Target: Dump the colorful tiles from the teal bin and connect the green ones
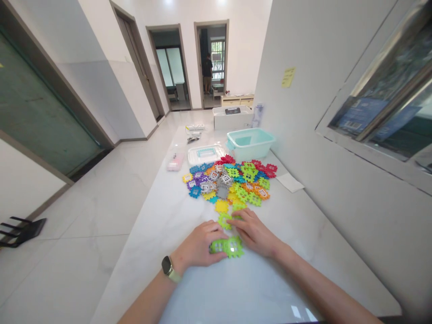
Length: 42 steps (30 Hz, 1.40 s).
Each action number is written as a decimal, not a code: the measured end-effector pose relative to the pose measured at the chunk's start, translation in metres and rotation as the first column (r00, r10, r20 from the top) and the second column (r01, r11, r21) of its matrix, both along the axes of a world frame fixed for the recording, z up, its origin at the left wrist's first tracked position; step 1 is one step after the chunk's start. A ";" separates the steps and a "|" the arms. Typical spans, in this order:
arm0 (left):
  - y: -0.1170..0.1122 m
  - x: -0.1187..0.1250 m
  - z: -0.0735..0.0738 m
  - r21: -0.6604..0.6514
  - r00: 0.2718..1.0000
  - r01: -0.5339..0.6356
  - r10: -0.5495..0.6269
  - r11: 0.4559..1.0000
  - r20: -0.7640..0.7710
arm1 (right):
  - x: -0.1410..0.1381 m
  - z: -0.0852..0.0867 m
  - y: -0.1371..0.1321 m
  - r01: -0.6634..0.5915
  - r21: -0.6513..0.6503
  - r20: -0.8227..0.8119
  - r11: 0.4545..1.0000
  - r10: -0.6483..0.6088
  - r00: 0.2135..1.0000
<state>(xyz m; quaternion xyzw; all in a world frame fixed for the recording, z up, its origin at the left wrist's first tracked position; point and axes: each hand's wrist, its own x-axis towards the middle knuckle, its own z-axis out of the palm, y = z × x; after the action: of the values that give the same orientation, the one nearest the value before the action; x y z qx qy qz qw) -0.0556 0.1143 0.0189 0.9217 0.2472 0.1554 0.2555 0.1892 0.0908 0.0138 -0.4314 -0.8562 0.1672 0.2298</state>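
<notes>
My left hand (206,243) is closed around the left end of a pair of green interlocking tiles (232,247) with window-like cut-outs, lying near the front of the table. My right hand (254,231) has its bent fingers on a single green interlocking tile (224,220) just beyond that pair. Its thumb and part of its grip are hard to see. Another green tile (239,207) shows behind the right fingers, and a yellow tile (222,206) lies close by. Farther back spreads a heap of mixed tiles (222,192) in grey, purple, blue, orange, red and green.
Behind the heap stand a mint-green tub (251,139), its white lid (205,155) and a white box (232,118). A pink-and-clear case (175,161) sits at the table's left edge. White paper (290,182) lies by the right wall. A person (207,74) stands in a far room.
</notes>
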 end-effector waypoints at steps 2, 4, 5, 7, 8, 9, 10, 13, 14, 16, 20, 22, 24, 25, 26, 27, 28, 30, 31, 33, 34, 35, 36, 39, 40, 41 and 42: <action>-0.003 0.003 -0.002 0.034 0.998 0.053 -0.053 0.998 -0.025 | -0.001 -0.005 0.003 0.015 0.017 0.075 1.000 -0.017 0.997; -0.006 0.002 -0.003 0.060 0.996 0.076 -0.073 0.995 -0.047 | 0.000 -0.009 0.003 0.040 0.028 0.116 0.999 -0.043 0.992; -0.006 -0.001 -0.003 0.065 0.996 0.075 -0.072 0.995 -0.054 | 0.001 -0.010 0.002 0.052 0.031 0.126 0.998 -0.055 0.990; -0.005 -0.010 -0.003 0.063 0.997 0.054 -0.050 0.997 -0.057 | 0.005 -0.010 0.000 0.069 0.033 0.132 0.997 -0.073 0.989; -0.004 -0.015 -0.002 0.060 0.998 0.032 -0.029 0.998 -0.055 | 0.006 -0.010 -0.002 0.071 0.032 0.129 0.997 -0.075 0.989; -0.003 -0.022 -0.001 0.058 0.999 0.003 0.000 0.998 -0.050 | 0.008 -0.009 -0.003 0.071 0.031 0.123 0.997 -0.075 0.990; -0.001 -0.028 0.000 0.058 0.998 -0.031 0.034 0.998 -0.045 | 0.009 -0.008 -0.004 0.070 0.029 0.117 0.997 -0.072 0.990; 0.006 -0.045 0.002 0.050 0.991 -0.131 0.132 0.990 -0.031 | 0.009 -0.006 -0.006 0.050 0.019 0.096 0.999 -0.052 0.994; 0.009 -0.050 0.003 0.041 0.986 -0.162 0.163 0.986 -0.023 | 0.009 -0.005 -0.006 0.043 0.014 0.087 0.999 -0.044 0.995; 0.015 -0.056 0.004 0.016 0.973 -0.232 0.232 0.973 0.000 | 0.008 -0.005 -0.007 0.037 0.005 0.070 0.999 -0.037 0.997; 0.021 -0.060 0.002 -0.001 0.945 -0.326 0.325 0.946 0.026 | 0.002 -0.008 -0.008 0.080 -0.009 0.039 0.997 -0.080 0.996; 0.019 -0.057 0.001 0.003 0.948 -0.317 0.317 0.948 0.011 | -0.003 -0.008 -0.007 0.075 -0.021 0.033 0.997 -0.074 0.997; 0.017 -0.051 -0.001 0.015 0.956 -0.293 0.293 0.956 -0.011 | -0.006 -0.008 -0.006 0.051 -0.030 0.022 0.998 -0.050 0.999; 0.016 -0.047 -0.001 0.021 0.960 -0.278 0.279 0.960 -0.021 | -0.007 -0.007 -0.006 0.042 -0.029 0.011 0.999 -0.042 0.999; 0.014 -0.044 -0.002 0.026 0.964 -0.264 0.264 0.964 -0.029 | -0.007 -0.007 -0.005 0.038 -0.026 -0.002 0.999 -0.038 0.999; 0.013 -0.041 -0.003 0.028 0.968 -0.250 0.251 0.968 -0.033 | -0.007 -0.006 -0.005 0.038 -0.022 -0.015 0.999 -0.038 0.999; 0.013 -0.038 -0.004 0.026 0.970 -0.238 0.239 0.971 -0.035 | -0.006 -0.005 -0.005 0.037 -0.021 -0.028 0.999 -0.038 0.999; 0.012 -0.034 -0.006 0.016 0.974 -0.223 0.224 0.975 -0.038 | -0.003 -0.003 -0.007 0.022 -0.032 -0.057 0.999 -0.024 0.998; 0.011 -0.033 -0.006 0.013 0.975 -0.220 0.221 0.975 -0.039 | -0.001 -0.003 -0.008 0.006 -0.046 -0.075 0.999 -0.010 0.997; 0.011 -0.031 -0.007 0.010 0.975 -0.218 0.219 0.976 -0.041 | 0.001 -0.003 -0.011 -0.035 -0.081 -0.119 0.996 0.025 0.993; 0.010 -0.031 -0.007 0.010 0.975 -0.216 0.217 0.976 -0.039 | 0.002 -0.004 -0.012 -0.054 -0.098 -0.140 0.994 0.040 0.989; 0.010 -0.030 -0.007 0.010 0.976 -0.214 0.214 0.977 -0.034 | 0.002 -0.005 -0.013 -0.067 -0.112 -0.158 0.992 0.049 0.986; 0.009 -0.030 -0.006 0.008 0.977 -0.210 0.210 0.978 -0.026 | 0.001 -0.006 -0.013 -0.074 -0.123 -0.171 0.990 0.052 0.984; 0.007 -0.028 -0.006 0.000 0.981 -0.195 0.195 0.981 -0.007 | -0.002 -0.008 -0.012 -0.082 -0.139 -0.180 0.987 0.056 0.982; 0.007 -0.027 -0.005 -0.003 0.982 -0.191 0.191 0.982 -0.005 | -0.003 -0.008 -0.012 -0.081 -0.139 -0.174 0.987 0.056 0.983; 0.006 -0.027 -0.005 -0.005 0.982 -0.187 0.187 0.982 -0.005 | -0.003 -0.007 -0.011 -0.082 -0.139 -0.165 0.987 0.059 0.985; 0.006 -0.026 -0.005 -0.006 0.983 -0.184 0.184 0.983 -0.005 | -0.004 -0.006 -0.011 -0.083 -0.138 -0.157 0.987 0.061 0.986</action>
<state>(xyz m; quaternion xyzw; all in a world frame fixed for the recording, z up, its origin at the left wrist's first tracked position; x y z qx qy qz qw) -0.0819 0.1202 0.0144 0.8944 0.3323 0.1755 0.2426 0.1855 0.0797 0.0083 -0.4013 -0.8370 0.2692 0.2567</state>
